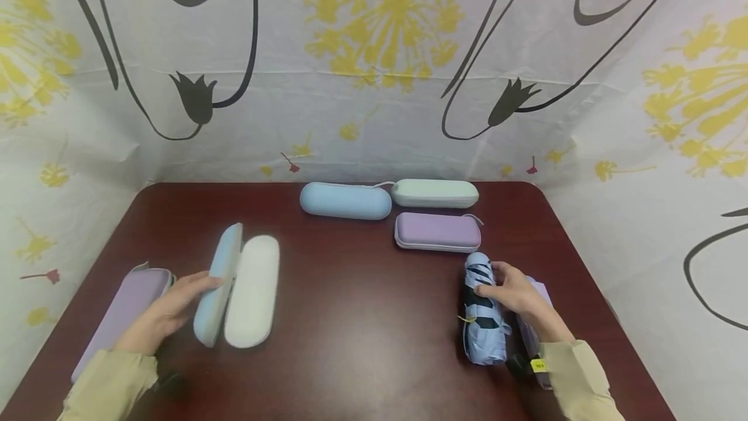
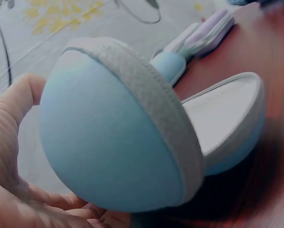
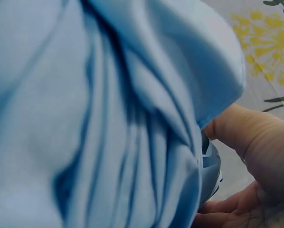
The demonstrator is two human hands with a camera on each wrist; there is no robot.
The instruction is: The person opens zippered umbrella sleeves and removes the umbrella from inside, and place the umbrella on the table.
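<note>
Blue umbrella (image 1: pixel 485 312) in the right hand (image 1: pixel 514 288); open blue case (image 1: pixel 252 291) in the left hand (image 1: pixel 175 304).
I find one folded umbrella at the right side of the table (image 1: pixel 350 317), right thumb and fingers gripping its upper part. I judge it light, its cloth soft and slippery over a firm core; best held round the middle, loose folds gathered in. The left hand grips the raised half of one open case, at table left; I judge that shell stiff and light, best taken by its edges. Counted outward: two purple cases (image 1: pixel 438 232), one beyond the umbrella, one beside the left hand; one closed blue case (image 1: pixel 346 201); one mint case (image 1: pixel 435 195); one purple item (image 1: pixel 539 289), partly hidden by the right arm, unidentified.
</note>
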